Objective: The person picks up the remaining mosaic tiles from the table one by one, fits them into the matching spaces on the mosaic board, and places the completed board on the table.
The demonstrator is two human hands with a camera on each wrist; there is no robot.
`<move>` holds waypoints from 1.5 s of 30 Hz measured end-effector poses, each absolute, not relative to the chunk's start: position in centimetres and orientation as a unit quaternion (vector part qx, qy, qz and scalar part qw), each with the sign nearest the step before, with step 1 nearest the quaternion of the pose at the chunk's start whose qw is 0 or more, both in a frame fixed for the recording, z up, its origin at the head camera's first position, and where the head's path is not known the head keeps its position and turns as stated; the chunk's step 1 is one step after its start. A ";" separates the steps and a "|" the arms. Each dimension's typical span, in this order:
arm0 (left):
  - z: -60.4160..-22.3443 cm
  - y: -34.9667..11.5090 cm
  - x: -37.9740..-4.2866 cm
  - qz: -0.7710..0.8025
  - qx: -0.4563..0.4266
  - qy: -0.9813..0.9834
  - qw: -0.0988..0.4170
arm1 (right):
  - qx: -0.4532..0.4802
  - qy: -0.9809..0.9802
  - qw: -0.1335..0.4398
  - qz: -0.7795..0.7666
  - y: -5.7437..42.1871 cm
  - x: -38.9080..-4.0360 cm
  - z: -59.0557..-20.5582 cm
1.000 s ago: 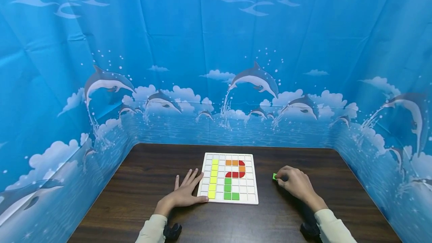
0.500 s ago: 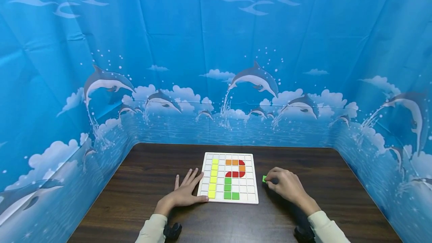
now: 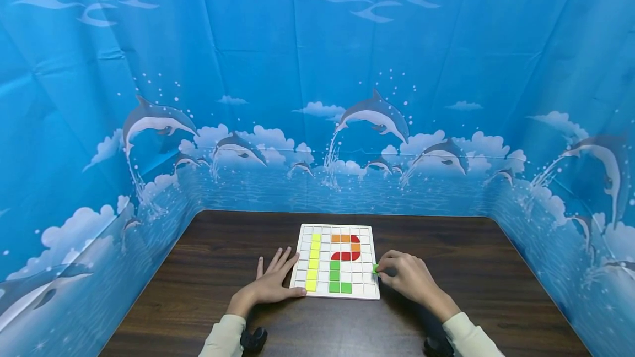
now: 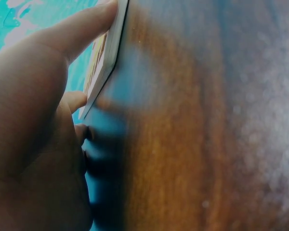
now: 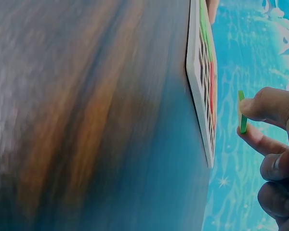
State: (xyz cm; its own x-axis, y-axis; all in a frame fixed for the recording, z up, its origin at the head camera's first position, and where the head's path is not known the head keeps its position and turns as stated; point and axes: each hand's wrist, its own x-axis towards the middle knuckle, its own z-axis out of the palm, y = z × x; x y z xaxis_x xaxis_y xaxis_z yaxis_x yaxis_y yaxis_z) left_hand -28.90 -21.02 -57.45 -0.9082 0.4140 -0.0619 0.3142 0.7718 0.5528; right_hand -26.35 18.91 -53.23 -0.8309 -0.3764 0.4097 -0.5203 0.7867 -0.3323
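Note:
A white square grid board [image 3: 368, 277] lies on the table, bearing a column of yellow tiles [image 3: 313, 263] and a figure of orange tiles [image 3: 340, 239], red tiles [image 3: 345, 257] and green tiles [image 3: 334, 276]. My left hand [image 3: 268, 285] is spread at the board's left side, thumb on its near-left corner and index fingertip at the left edge. Between thumb and index finger, my right hand [image 3: 414, 277] pinches a green tile [image 5: 243, 113]. In the head view that tile overlaps the board's right edge; the right wrist view shows it held above the board's surface.
The dark wooden table [image 3: 317, 326] extends around the board on every side. A blue curtain [image 3: 317, 98] printed with dolphins and clouds hangs along its back and sides. A black wrist strap piece [image 3: 254, 340] sits beside the left sleeve.
My right hand has moved left with the green tile, from the table right of the board to its right edge. The left hand and the board have stayed put.

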 end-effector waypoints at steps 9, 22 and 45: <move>-56.5 -21.0 -28.4 0.297 0.207 0.927 0.100 | 0.266 -0.924 0.163 0.223 17.7 -26.0 -52.9; -56.1 -20.9 -28.4 0.290 0.191 0.931 0.113 | 0.286 -0.922 0.140 0.218 15.6 -25.8 -52.8; -55.9 -20.7 -28.1 0.288 0.197 0.932 0.103 | 0.357 -0.912 0.058 0.195 14.7 -25.7 -53.4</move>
